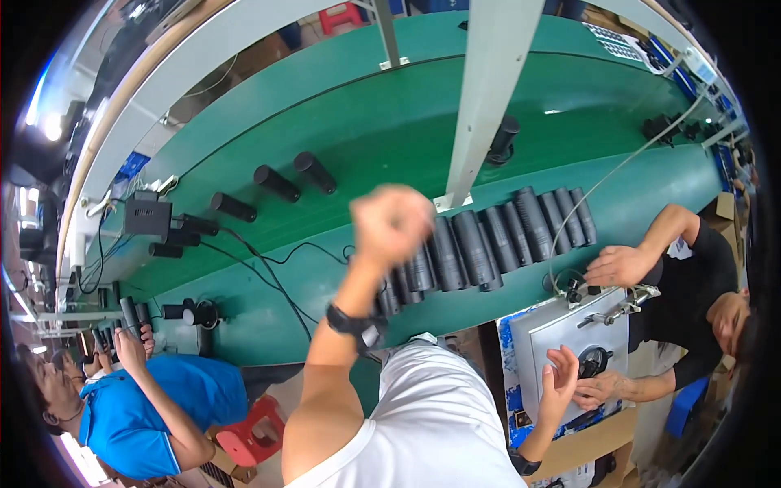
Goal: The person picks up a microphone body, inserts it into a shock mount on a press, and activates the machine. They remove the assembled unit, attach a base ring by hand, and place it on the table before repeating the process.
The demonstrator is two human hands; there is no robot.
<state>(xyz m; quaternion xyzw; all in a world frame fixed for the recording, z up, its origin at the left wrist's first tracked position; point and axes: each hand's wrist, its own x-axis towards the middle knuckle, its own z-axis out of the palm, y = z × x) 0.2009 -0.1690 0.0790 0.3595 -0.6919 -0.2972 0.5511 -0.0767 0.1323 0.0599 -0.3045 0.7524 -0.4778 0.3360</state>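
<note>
My left hand (393, 224) is raised over the green table, fingers curled closed and slightly blurred. Whatever it may hold is hidden. Below and right of it, black cylinders (468, 248) stand crowded in a row along the near side. My right hand (560, 381) is open, palm turned up and fingers apart, over a silver metal plate fixture (549, 342). A black ring-shaped part (594, 360) sits on that plate, with a co-worker's hand (598, 392) touching its near side. The co-worker's other hand (617, 266) hovers by the fixture's clamp (606, 315).
A white post (488, 106) rises from the table between the cylinders and the far belt (390, 122). Several black cylinders (277, 183) lie at the left, near a black box (148, 215) and loose cables (272, 281). A person in blue (163, 411) works at left beside a red stool (254, 431).
</note>
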